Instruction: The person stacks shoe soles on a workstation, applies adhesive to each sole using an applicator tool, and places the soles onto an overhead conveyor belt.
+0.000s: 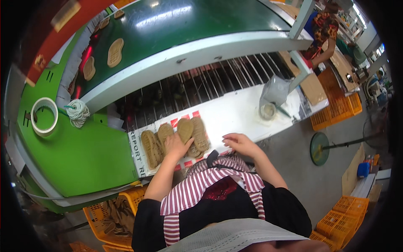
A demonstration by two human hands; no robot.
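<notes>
Tape roll (pixel 44 116): a white ring lying flat on the green machine top (pixel 79 155), far to the left.
String (pixel 77 112): a white bundle just right of the tape roll, also on the green top.
Orange crate (pixel 110 218): near and low on the left, under the green top, with dark pieces in it. I think it sits there so it is easy to reach.
Belt (pixel 176 25): a dark green belt at the far side, with two tan soles (pixel 115 52) lying flat on it on the left.
Paper sheet (pixel 138 155): white with big dark letters and red marks, spread on the white surface (pixel 235 113) under the pile, maybe to keep it clean.
Shoe soles (pixel 191 132): a small pile of tan soles, bumpy side up, on the surface in front of the person.
Left hand (pixel 176 147): spread flat and pressing on the near soles, not gripping.
Right hand (pixel 239 143): open, fingers lightly bent, resting on the surface just right of the pile, holding nothing.
Plastic bag (pixel 275 94): clear, standing far on the right of the surface.
</notes>
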